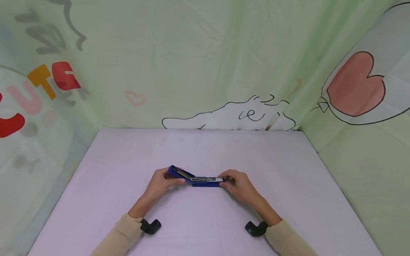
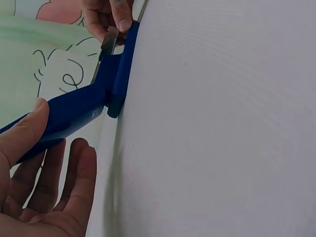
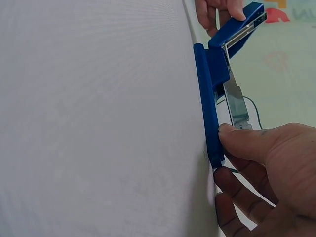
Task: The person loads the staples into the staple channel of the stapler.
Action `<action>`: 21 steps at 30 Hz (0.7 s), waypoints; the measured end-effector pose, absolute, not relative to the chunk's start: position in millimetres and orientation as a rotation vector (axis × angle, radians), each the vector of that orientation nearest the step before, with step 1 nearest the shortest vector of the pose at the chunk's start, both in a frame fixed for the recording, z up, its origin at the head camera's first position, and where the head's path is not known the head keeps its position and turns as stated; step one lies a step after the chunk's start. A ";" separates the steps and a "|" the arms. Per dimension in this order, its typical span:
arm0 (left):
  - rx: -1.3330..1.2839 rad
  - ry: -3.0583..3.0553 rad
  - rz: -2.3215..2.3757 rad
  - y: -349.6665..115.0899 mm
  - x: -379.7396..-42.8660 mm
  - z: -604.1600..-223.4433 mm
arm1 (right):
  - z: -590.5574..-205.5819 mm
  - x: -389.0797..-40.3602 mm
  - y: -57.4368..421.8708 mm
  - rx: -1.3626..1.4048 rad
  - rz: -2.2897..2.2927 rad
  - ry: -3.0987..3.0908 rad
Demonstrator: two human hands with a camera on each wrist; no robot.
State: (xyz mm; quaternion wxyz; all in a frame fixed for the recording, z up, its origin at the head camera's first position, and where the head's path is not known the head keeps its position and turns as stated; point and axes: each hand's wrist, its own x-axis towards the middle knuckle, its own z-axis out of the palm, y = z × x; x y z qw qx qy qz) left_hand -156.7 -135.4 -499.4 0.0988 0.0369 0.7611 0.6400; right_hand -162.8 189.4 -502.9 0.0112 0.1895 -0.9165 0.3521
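Observation:
A blue stapler (image 1: 206, 184) lies on the table with its top swung open to the left, baring the metal magazine (image 3: 236, 101). My left hand (image 1: 161, 183) holds the raised top cover (image 2: 74, 111) between thumb and fingers. At the other end, my right hand (image 1: 238, 183) pinches the front of the base (image 3: 208, 108), thumb on one side and fingers on the other. In the right wrist view the metal magazine stands a little apart from the base toward its front end.
A pale lilac cloth covers the table (image 1: 205, 220). Behind and beside it hang light green curtains (image 1: 192, 64) with printed drawings and letters. A black wrist device (image 1: 150, 226) sits at each sleeve cuff.

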 end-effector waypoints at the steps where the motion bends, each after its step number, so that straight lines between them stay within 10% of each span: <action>1: 0.115 2.258 1.890 -134.9 -156.7 -499.2 | -503.5 -162.9 189.4 0.593 1.099 -2.855; 21: 0.168 2.329 1.852 -121.9 -157.4 -495.2 | -503.7 -164.6 190.2 0.599 1.099 -2.867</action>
